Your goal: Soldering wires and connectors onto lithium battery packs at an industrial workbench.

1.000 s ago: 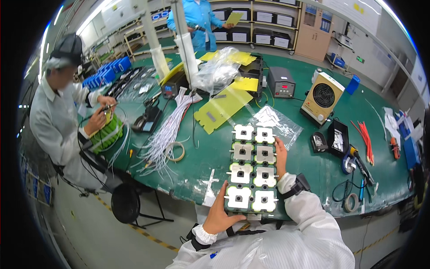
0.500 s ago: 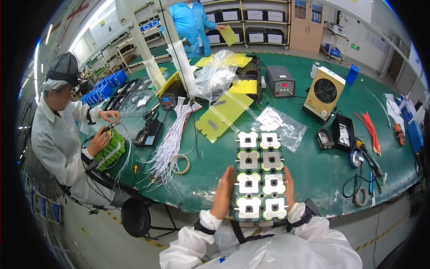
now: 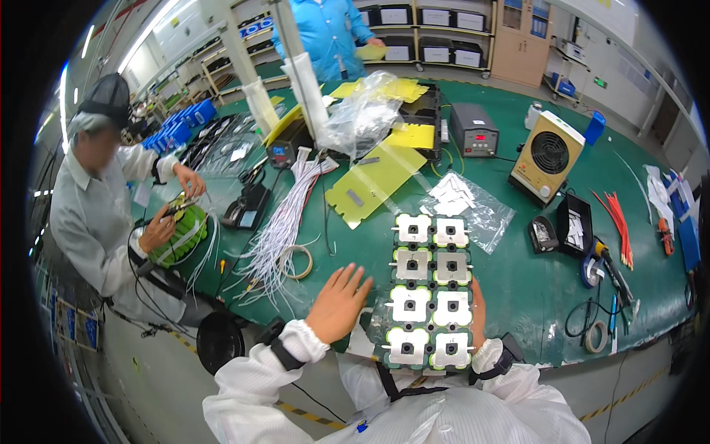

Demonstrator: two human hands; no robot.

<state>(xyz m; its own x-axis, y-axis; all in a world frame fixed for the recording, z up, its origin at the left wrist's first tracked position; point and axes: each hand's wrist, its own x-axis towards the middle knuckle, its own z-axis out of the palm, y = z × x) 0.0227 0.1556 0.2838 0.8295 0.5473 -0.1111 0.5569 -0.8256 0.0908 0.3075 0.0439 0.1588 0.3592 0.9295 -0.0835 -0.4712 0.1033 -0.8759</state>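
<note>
A battery pack (image 3: 430, 285) stands at the table's near edge in front of me. Its top has two columns of pale square metal plates, with black spacers and green-edged cells between them. My right hand (image 3: 478, 314) lies flat along the pack's right side, its fingers stretched out and partly hidden by the pack. To the left of the pack, my left hand (image 3: 340, 303) is over the green table with its fingers spread and nothing in it. A gap separates this hand from the pack.
Beyond the pack lie a yellow sheet (image 3: 373, 185) and a bag of white pieces (image 3: 470, 207). White wires (image 3: 285, 229) and a tape roll (image 3: 297, 262) are left; a fan unit (image 3: 546, 157) and soldering iron (image 3: 614, 270) right. A co-worker (image 3: 103, 200) handles a green cell bundle (image 3: 181, 237).
My left hand has moved away from the pack's left side, leftward over the table, and its fingers have spread. My right hand stays at the pack's right side.
</note>
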